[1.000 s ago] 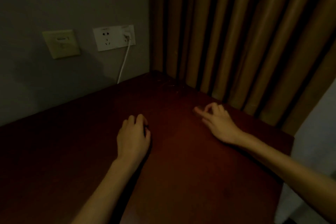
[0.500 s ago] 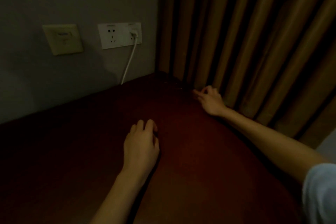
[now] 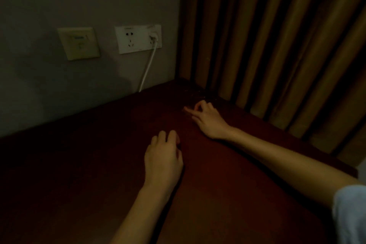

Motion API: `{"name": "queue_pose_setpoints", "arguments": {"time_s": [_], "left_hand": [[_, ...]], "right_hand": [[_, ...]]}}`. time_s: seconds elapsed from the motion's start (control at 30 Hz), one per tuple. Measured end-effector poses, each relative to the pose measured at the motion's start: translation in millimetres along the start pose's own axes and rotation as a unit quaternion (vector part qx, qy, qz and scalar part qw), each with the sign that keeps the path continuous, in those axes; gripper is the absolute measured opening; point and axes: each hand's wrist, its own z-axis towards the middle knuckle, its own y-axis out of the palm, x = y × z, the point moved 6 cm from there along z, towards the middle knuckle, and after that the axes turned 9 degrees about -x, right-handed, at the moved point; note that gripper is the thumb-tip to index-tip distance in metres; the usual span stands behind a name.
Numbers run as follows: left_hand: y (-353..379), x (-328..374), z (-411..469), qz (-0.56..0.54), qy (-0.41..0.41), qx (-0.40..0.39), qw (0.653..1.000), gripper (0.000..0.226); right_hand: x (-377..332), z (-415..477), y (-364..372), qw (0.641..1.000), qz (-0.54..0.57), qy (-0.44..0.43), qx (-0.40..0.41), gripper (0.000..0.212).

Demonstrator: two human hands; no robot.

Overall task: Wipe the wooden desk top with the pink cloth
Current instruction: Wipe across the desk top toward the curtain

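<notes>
The wooden desk top is dark reddish brown and fills the lower half of the view. My left hand rests palm down on its middle with the fingers curled in. My right hand lies farther out near the desk's far corner. Its thumb and forefinger are pinched together and its other fingers point left. The light is too dim to tell whether anything lies under or between those fingers. I cannot make out a pink cloth.
A brown pleated curtain hangs along the desk's right edge. On the grey wall behind are a white socket plate with a white cable running down behind the desk, and a cream switch plate.
My right hand reached out to the far corner by the curtain, then came back a little to the left and nearer. My left hand has stayed about where it was.
</notes>
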Motion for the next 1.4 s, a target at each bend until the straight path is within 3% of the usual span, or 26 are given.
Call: {"name": "queue_pose_setpoints", "arguments": {"time_s": [0.17, 0.37, 0.43, 0.6, 0.7, 0.87, 1.13, 1.23, 1.4], "left_hand": [[-10.1, -12.8, 7.6, 0.009, 0.005, 0.006, 1.000, 0.017], [-38.4, -90.8, 8.7, 0.002, -0.127, 0.064, 0.990, 0.015], [-35.8, -95.3, 7.6, 0.013, -0.144, 0.069, 0.987, 0.015], [-32.6, -93.1, 15.2, 0.060, -0.145, 0.058, 0.986, 0.020], [-31.2, -94.4, 13.7, 0.064, -0.151, 0.057, 0.985, 0.022], [-30.5, -96.6, 11.8, 0.052, -0.146, 0.062, 0.986, 0.020], [-32.7, -96.8, 12.3, 0.072, -0.152, 0.055, 0.984, 0.022], [-31.5, -94.2, 14.0, 0.085, -0.154, 0.052, 0.983, 0.023], [-29.2, -92.8, 15.3, 0.095, -0.156, 0.043, 0.982, 0.026]], "right_hand": [[82.3, 21.7, -15.1, 0.985, 0.011, 0.173, 0.003, 0.044], [102.7, -7.3, -12.8, 0.967, -0.004, 0.253, 0.010, 0.046], [85.2, -21.7, -12.3, 0.974, -0.003, 0.229, 0.007, 0.046], [-25.1, -38.4, -4.0, 1.000, -0.009, 0.004, 0.017, 0.046], [-74.2, -9.9, 2.6, 0.997, -0.011, -0.075, 0.000, 0.046], [-64.2, 63.6, 6.1, 0.999, 0.013, -0.041, -0.024, 0.044], [67.6, 62.8, -12.1, 0.986, 0.026, 0.158, -0.035, 0.046], [51.4, 34.9, -10.0, 0.992, 0.029, 0.121, -0.025, 0.045], [-48.4, 21.5, 3.2, 0.998, 0.005, -0.067, 0.009, 0.045]]}}
